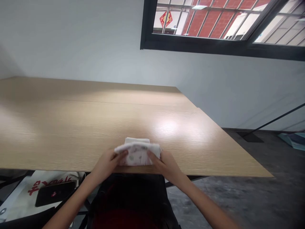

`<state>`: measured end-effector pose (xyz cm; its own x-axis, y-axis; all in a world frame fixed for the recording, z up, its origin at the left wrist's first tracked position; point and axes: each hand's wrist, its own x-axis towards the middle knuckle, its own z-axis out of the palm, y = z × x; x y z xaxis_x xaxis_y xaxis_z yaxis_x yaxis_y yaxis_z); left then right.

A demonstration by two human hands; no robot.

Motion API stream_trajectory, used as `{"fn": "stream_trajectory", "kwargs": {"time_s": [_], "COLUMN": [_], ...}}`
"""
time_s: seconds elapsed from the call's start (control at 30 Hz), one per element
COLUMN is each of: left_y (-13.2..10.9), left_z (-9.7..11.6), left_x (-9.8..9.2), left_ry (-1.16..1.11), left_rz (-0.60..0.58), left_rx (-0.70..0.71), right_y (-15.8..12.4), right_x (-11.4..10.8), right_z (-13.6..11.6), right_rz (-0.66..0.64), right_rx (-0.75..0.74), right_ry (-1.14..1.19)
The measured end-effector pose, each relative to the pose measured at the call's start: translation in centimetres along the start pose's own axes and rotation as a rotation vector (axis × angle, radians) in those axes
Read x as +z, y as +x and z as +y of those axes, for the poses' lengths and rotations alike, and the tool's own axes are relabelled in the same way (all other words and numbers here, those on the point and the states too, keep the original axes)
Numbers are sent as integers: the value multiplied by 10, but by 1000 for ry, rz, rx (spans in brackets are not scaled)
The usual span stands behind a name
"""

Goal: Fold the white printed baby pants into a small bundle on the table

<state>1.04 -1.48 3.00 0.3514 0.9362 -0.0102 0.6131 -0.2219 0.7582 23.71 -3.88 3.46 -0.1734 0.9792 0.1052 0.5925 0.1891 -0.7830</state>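
A folded white cloth (138,155) with faint pinkish and green spots lies at the near edge of the wooden table (95,124). My left hand (111,161) grips its left end, thumb on top and fingers hidden beneath. At the right end my right hand (164,161) holds it the same way, thumb pressed on the upper face. A plain white layer of the cloth sticks out behind the patterned fold.
Below the table on the left, a black phone (55,193) rests on a white bag (20,198) with red characters. A barred window (202,19) is in the wall behind. A thin dark pole (274,120) slants on the right, near a bluish item (294,141) on the floor.
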Motion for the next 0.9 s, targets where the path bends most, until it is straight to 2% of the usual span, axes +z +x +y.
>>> {"fn": "stream_trajectory", "kwargs": {"time_s": [0.07,0.17,0.23,0.3,0.33,0.37,0.43,0.5,0.53,0.63,0.67,0.73,0.8,0.83,0.9], "left_y": [16,25,25,25,26,28,32,31,28,10,5,2,13,21,38], "left_z": [0,4,10,17,20,21,20,13,7,-12,-17,-20,-16,-12,-3], "left_x": [8,20,25,31,33,36,41,43,42,33,28,19,12,10,9], "left_ry": [37,112,142,239,323,420,569,608,598,483,423,316,263,254,245], "left_rz": [127,291,396,538,590,595,484,342,309,293,288,310,374,392,378], "left_rx": [-105,-215,-240,-107,8,133,307,313,287,191,160,89,18,6,23], "right_y": [16,32,34,31,29,28,27,27,27,14,5,-16,-39,-49,-60], "right_x": [4,11,18,29,35,41,50,50,46,26,21,20,33,43,62], "right_z": [-3,0,1,-2,-3,-5,-5,1,6,23,27,31,27,24,16], "right_rz": [83,215,375,513,522,492,380,270,238,188,223,391,583,624,577], "right_rx": [153,196,83,-127,-243,-341,-425,-369,-312,-152,-112,-57,-78,-116,-211], "right_ry": [58,28,-134,-367,-475,-559,-641,-622,-589,-450,-408,-350,-335,-353,-437]}}
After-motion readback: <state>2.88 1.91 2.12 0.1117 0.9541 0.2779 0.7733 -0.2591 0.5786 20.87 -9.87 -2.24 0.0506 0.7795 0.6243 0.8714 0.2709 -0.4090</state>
